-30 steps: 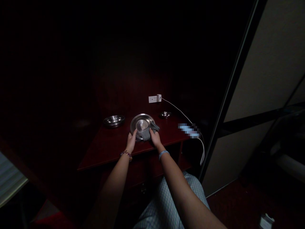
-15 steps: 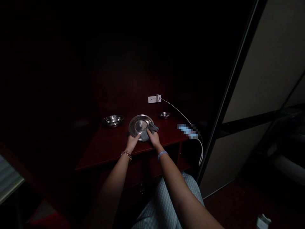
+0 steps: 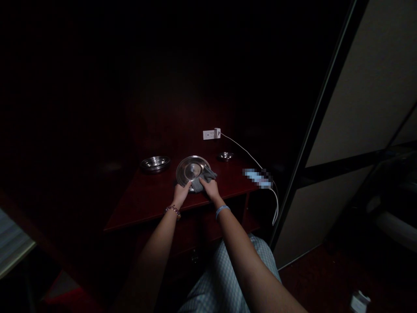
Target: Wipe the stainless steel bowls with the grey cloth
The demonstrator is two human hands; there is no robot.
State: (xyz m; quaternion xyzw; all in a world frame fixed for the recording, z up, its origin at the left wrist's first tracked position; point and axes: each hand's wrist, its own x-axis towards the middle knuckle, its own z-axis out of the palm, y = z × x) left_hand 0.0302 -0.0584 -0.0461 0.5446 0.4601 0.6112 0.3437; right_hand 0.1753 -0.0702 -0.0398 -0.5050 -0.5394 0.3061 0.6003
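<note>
A round, shiny metal plate (image 3: pixel 192 168) is tilted up toward me above the dark red desk (image 3: pixel 137 204). My left hand (image 3: pixel 181 194) grips its lower left rim, thumb on the front face. In my right hand (image 3: pixel 210 188) a grey cloth (image 3: pixel 197 186) is pinched against the plate's lower right part, covering some of the rim. The fingers of both hands are mostly hidden behind the plate and cloth. To the left lies a stack of metal plates (image 3: pixel 155 164), and a small metal bowl (image 3: pixel 225 156) stands at the back right.
A white wall socket (image 3: pixel 209 134) holds a charger (image 3: pixel 217 133), whose white cable (image 3: pixel 244 150) runs down to a blurred light-blue object (image 3: pixel 257 177) on the desk's right. A sliding door panel (image 3: pixel 345 130) stands at the right. My knee (image 3: pixel 260 252) is below the desk edge.
My right thumb has shifted slightly left across the cloth on the plate. The left hand keeps its hold, and the view has moved very slightly.
</note>
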